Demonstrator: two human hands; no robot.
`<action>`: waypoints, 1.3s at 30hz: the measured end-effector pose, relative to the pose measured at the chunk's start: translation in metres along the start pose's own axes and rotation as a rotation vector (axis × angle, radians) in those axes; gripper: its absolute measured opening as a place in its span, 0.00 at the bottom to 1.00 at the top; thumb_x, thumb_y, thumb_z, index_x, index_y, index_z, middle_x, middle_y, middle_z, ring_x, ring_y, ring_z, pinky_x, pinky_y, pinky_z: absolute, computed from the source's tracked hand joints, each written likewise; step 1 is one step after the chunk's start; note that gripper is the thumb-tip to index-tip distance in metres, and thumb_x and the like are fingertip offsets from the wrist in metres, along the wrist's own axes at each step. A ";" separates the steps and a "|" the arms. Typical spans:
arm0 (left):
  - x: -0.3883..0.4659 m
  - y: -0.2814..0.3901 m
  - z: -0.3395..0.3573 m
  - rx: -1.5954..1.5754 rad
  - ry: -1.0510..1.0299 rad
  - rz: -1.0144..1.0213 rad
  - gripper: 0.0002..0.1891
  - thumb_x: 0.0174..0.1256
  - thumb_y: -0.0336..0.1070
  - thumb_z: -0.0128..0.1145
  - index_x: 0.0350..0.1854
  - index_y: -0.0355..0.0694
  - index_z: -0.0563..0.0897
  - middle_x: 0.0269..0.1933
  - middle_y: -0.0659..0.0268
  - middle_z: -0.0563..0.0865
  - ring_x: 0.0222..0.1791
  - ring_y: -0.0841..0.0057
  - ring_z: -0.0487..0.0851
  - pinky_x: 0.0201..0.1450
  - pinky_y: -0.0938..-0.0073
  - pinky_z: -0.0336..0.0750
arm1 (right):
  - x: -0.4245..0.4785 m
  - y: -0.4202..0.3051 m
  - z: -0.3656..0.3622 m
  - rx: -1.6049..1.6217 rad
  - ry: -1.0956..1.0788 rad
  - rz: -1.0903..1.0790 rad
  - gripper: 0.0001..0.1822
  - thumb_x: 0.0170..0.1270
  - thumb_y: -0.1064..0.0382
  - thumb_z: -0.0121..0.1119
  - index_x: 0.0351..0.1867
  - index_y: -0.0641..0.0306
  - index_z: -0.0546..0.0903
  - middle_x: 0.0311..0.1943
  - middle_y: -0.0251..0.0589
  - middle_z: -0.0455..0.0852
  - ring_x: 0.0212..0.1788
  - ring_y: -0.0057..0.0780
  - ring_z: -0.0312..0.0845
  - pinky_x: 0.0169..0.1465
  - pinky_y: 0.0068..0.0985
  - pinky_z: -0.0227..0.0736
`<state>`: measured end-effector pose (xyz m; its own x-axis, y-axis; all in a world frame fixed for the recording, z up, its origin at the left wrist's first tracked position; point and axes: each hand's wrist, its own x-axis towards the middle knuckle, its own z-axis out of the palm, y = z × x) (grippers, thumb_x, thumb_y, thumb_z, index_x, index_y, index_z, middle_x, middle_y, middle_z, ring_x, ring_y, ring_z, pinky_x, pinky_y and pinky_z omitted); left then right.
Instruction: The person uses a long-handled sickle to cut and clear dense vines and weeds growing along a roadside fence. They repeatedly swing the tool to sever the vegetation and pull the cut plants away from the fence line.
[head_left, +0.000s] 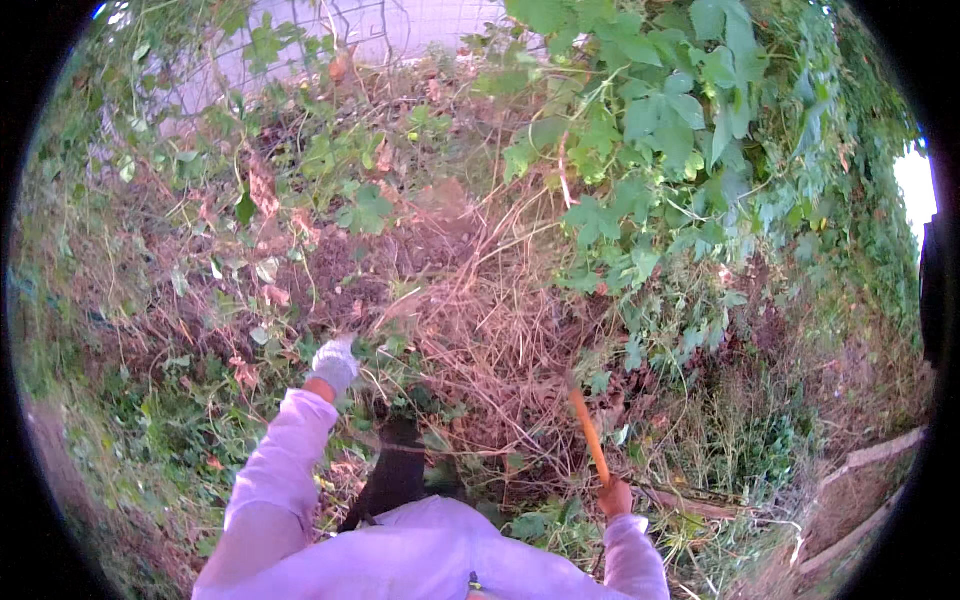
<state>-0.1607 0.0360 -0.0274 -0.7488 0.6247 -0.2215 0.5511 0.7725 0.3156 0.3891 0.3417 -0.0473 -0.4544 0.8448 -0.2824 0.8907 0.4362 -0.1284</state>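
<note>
My right hand (616, 498) is closed around the lower end of an orange tool handle (589, 435), which slants up and to the left into dry stems; the tool's head is blurred and hidden there. My left hand (335, 365), in a pale glove, reaches forward over green leaves at the edge of the tangle; its fingers are blurred, so I cannot tell whether it holds anything. A thick mat of dry vines and stems (487, 337) lies ahead of and between my hands. Below my left hand a dark-clothed leg (394, 465) shows.
Large-leaved green climbing vines (667, 112) hang at the upper right. A wire mesh fence (367, 30) stands at the top before a pale surface. A broken branch (697, 504) lies right of my right hand, and pale edging (877, 454) runs along the lower right.
</note>
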 end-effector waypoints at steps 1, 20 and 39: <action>0.002 -0.005 0.000 -0.023 -0.007 0.039 0.28 0.50 0.43 0.59 0.55 0.40 0.71 0.49 0.53 0.78 0.48 0.59 0.76 0.52 0.65 0.70 | -0.011 -0.005 -0.006 0.053 0.007 0.000 0.13 0.47 0.59 0.58 0.32 0.65 0.77 0.19 0.54 0.78 0.26 0.51 0.77 0.30 0.40 0.71; -0.072 -0.059 -0.016 -0.233 0.058 -0.398 0.28 0.46 0.41 0.61 0.53 0.42 0.72 0.44 0.53 0.80 0.45 0.57 0.77 0.49 0.65 0.72 | 0.039 -0.047 0.027 0.191 0.010 0.077 0.11 0.45 0.62 0.59 0.24 0.69 0.75 0.20 0.57 0.78 0.26 0.54 0.76 0.29 0.41 0.70; -0.118 -0.064 -0.008 0.220 -0.148 -0.267 0.28 0.48 0.45 0.58 0.53 0.41 0.72 0.41 0.53 0.81 0.42 0.59 0.79 0.45 0.65 0.73 | 0.032 -0.222 -0.097 0.731 0.280 -0.461 0.13 0.51 0.60 0.62 0.31 0.67 0.73 0.17 0.51 0.76 0.19 0.43 0.73 0.23 0.33 0.68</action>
<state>-0.1108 -0.0880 -0.0139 -0.8245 0.3953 -0.4048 0.4215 0.9064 0.0267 0.1757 0.3019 0.0640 -0.6698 0.7214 0.1759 0.3632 0.5250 -0.7697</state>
